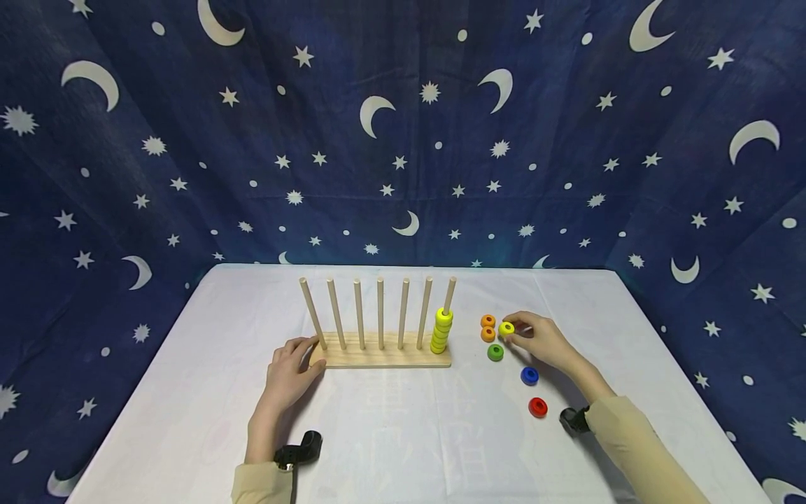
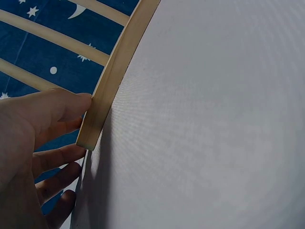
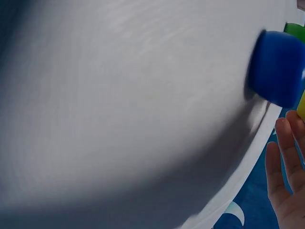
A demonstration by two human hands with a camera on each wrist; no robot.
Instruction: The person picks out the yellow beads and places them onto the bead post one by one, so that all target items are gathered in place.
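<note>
A wooden peg rack (image 1: 380, 360) with several upright pegs stands on the white table. Several yellow rings (image 1: 440, 336) are stacked on its rightmost peg. My left hand (image 1: 288, 372) holds the left end of the base, thumb (image 2: 71, 103) at the front and the other fingers around the end and behind it. To the right of the rack, my right hand (image 1: 544, 343) pinches a single yellow ring (image 1: 506, 335) between thumb and fingers. Only a sliver of this ring shows at the edge of the right wrist view.
Two orange rings (image 1: 488, 339) lie just left of the right hand, with a green ring (image 1: 495, 358) below them. Nearer the front are a blue ring (image 1: 529, 381) and a red ring (image 1: 538, 413). A starry blue cloth (image 1: 403, 231) hangs behind the table (image 1: 390, 441).
</note>
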